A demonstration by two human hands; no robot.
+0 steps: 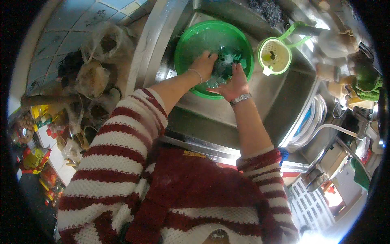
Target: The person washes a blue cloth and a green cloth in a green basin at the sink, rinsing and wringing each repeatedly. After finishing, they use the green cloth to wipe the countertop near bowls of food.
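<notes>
A round green basin (178,53) of water stands in the metal sink. Dark green pieces and clear, shiny material show in the water, too blurred to name. Over the basin's middle is my left hand (204,66), its fingers loosely bent and apart, with no held thing visible. My right hand (235,83) is at the basin's near right side, thumb stretched left and fingers extended up toward the dark green pieces. It grips nothing that I can see.
A pale strainer with a green rim (274,57) sits right of the basin. Coiled clear hose (313,122) lies beyond the sink's right edge. Plastic bags (93,77) crowd the left side by the tiled wall. Dark mesh (266,10) lies at the far edge.
</notes>
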